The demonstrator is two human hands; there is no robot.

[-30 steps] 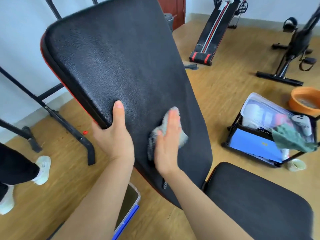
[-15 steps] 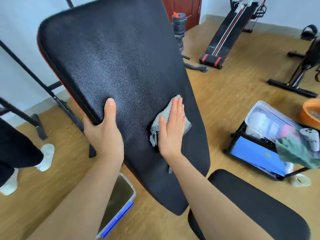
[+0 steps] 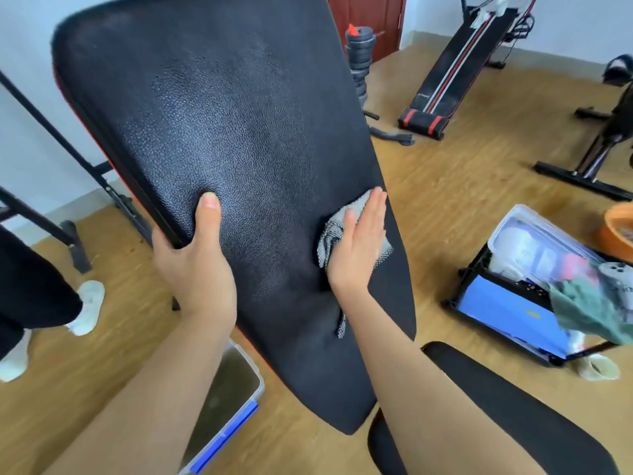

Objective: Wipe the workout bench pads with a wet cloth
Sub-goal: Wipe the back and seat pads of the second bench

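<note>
Near the edge of the back pad, right grip pressed the cloth flat-fingered — unpinched, it might slide off; left grip clutched the far edge.

Plenty of open leather on the back pad above my right hand to sweep through. My left hand blocks the pad's left edge, the seat pad crowds its bottom tip, and a tub sits on the floor underneath.
</note>
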